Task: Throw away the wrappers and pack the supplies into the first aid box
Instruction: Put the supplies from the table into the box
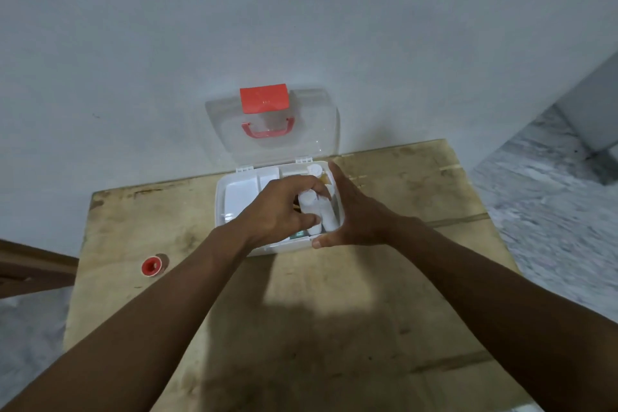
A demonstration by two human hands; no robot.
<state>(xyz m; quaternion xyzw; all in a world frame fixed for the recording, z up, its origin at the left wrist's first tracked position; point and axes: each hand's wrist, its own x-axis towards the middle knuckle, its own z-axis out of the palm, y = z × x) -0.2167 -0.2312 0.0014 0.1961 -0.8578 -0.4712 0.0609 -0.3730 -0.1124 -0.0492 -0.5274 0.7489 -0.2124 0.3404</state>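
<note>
The white first aid box (222,201) stands open at the far edge of the wooden table, its clear lid (314,130) with a red latch and red handle leaning against the wall. My left hand (277,207) reaches into the box and grips a white bandage roll (309,207) in the right compartment. My right hand (354,214) rests against the box's right wall and front corner, fingers spread along it. A small bottle with a white cap (315,170) stands at the box's back right. A roll of tape with a red core (153,265) lies on the table to the left.
The worn wooden table (301,328) stands against a pale wall. A brown wooden piece (30,267) juts in at the left edge. Grey mottled floor (551,211) lies to the right of the table.
</note>
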